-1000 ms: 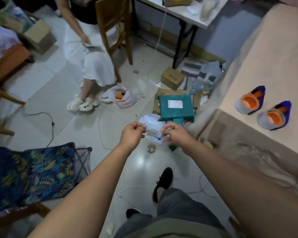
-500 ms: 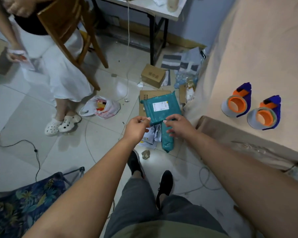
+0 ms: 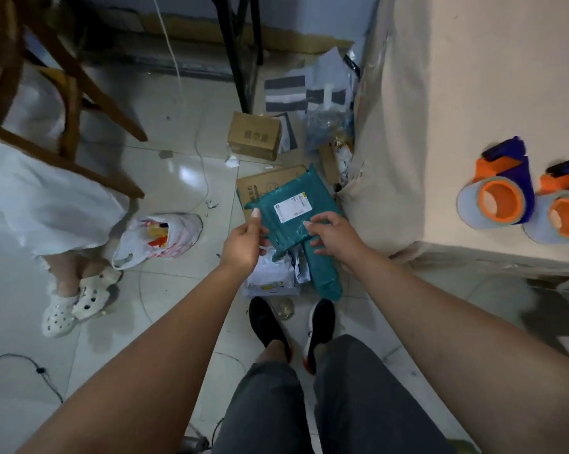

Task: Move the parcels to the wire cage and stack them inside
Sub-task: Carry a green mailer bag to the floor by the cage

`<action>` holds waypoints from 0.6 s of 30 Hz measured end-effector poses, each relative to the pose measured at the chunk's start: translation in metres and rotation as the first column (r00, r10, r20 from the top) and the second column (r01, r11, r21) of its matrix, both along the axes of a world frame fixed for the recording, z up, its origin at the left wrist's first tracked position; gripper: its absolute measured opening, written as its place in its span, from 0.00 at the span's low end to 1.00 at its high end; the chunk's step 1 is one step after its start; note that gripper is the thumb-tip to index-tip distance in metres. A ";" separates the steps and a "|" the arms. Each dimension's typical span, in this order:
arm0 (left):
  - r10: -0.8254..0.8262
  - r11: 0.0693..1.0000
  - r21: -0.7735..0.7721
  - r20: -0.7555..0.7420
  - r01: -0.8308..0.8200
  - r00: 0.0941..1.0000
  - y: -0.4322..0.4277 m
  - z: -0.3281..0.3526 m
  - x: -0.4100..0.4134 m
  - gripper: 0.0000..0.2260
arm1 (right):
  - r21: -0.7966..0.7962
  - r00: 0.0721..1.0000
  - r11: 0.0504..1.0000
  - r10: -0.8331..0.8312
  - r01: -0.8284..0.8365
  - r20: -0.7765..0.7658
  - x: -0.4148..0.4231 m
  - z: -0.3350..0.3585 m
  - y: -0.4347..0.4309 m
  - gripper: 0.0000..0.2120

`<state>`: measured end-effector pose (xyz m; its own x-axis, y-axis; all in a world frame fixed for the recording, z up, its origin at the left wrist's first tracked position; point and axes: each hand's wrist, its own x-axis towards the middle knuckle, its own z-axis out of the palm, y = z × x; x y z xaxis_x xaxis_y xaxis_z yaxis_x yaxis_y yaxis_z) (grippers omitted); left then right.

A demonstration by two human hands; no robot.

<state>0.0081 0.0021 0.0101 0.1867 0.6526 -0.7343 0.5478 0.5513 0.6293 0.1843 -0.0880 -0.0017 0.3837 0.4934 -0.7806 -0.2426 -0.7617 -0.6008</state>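
Observation:
A teal parcel with a white label lies on a flat cardboard box on the floor ahead of my feet. My left hand holds its left edge, thumb on top and fingers curled under. My right hand rests its spread fingers on the parcel's lower right part. A second, long teal parcel and some white and grey parcels lie just below it. A small cardboard box stands farther back. The wire cage is not in view.
A person in a white skirt and white clogs stands at the left by a wooden chair. A plastic bag lies on the tiles. A cloth-covered bed with two tape rolls fills the right. Cables cross the floor.
I have stepped closer to the pile. Both hands moved forward from over the white parcels onto the teal parcel, which my left hand took by its edge.

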 end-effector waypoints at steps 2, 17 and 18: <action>0.021 1.000 -0.014 -0.002 -0.021 1.000 0.017 -0.036 0.006 0.28 | -0.023 1.000 0.999 -0.023 0.022 -0.005 0.006 -0.035 0.015 0.09; -0.063 0.997 0.035 -0.132 0.068 0.989 0.063 -0.343 0.041 0.23 | -0.159 0.889 0.983 0.156 -0.096 0.430 0.089 -0.345 0.081 0.35; -0.070 0.997 0.008 -0.125 0.072 0.990 0.064 -0.357 0.042 0.24 | -0.201 0.854 0.973 0.196 -0.109 0.481 0.094 -0.354 0.080 0.37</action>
<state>0.0504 0.0663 -0.3464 0.1404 0.6503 -0.7466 0.6602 0.5005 0.5601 0.2785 -0.0081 -0.3559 0.6703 0.4622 -0.5806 0.1812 -0.8606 -0.4759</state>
